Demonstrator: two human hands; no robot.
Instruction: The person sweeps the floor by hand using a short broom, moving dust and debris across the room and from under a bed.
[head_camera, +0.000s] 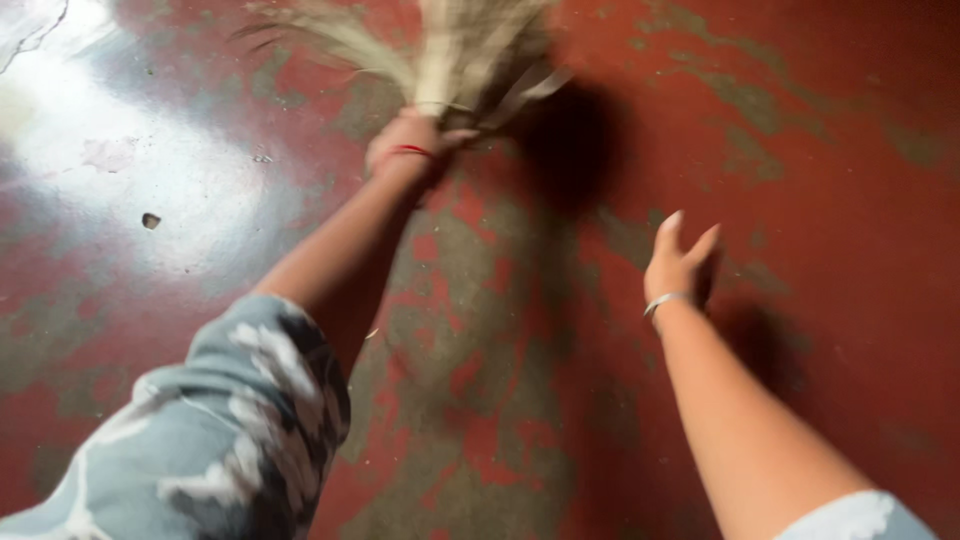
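— What's she got there?

— A broom (450, 50), the soft grass kind, no long stick. The left hand (405, 150) is closed tight around its bound neck, up at the far end of the floor (800, 120), with the straw fanning out beyond the fist. There's a red thread on that wrist.

— Heavy?

— I'd say not. A bundle of dry grass like that looks light and springy; the tips bend and splay, so the only firm place to grab is the bound neck, right where the fist sits. Hold it further out and the straws would just flex and slip apart, I reckon.

— And the other hand?

— The right hand (680, 262) holds nothing. It hangs over the floor well apart from the broom, fingers together and pointing forward, thumb a little out. A thin bangle sits on the wrist.

— How many of anything?

— One broom, two hands, one bangle, one red thread. One small dark speck (151, 220) lies on the floor off to the left, near the glare. The picture is blurred, so finer bits I can't count.
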